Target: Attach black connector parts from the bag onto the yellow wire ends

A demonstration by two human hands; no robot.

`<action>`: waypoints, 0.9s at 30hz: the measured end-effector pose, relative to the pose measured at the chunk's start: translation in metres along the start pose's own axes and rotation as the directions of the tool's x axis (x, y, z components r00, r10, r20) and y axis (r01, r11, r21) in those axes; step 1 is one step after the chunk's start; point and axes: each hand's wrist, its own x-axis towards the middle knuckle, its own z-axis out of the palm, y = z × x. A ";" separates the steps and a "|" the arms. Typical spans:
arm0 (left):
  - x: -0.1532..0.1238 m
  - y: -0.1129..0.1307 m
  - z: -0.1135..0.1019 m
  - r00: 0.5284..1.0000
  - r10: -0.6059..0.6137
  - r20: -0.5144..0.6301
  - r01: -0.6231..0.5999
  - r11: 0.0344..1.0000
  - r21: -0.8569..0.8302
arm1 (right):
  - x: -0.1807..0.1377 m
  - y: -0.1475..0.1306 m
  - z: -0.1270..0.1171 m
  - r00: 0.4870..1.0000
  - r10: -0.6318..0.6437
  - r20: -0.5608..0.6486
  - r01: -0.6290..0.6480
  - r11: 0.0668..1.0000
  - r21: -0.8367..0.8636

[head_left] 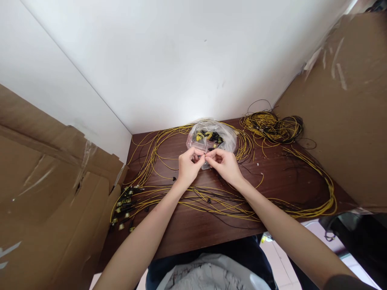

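Note:
My left hand [191,164] and my right hand [223,163] meet at the middle of the table, thumbs and forefingers pinched together tip to tip. Between the fingertips is something small and dark, too small to name. Just beyond them lies a clear plastic bag [228,137] with several black and yellow small parts [208,137] in it. Long yellow and black wires [193,195] run across the table under both forearms. At their left end sit several black connectors with yellowish pieces [123,205].
A tangled coil of yellow and black wire [272,125] lies at the back right. Cardboard walls [54,181] stand on the left and right, a white panel [181,60] at the back. Small black parts [209,200] lie loose on the brown table [187,237].

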 end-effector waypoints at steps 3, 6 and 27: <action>0.000 0.000 0.000 1.000 -0.014 -0.016 0.013 1.000 -0.010 | 0.000 0.000 0.001 0.999 0.039 0.009 -0.039 0.997 0.069; 0.001 -0.001 0.001 0.999 -0.031 -0.025 0.030 0.999 -0.032 | 0.000 0.000 0.002 0.997 0.079 0.002 -0.078 0.990 0.118; 0.001 -0.004 -0.001 0.993 0.105 0.060 -0.105 0.994 0.000 | 0.005 -0.007 -0.005 0.961 0.274 -0.026 -0.255 0.922 0.292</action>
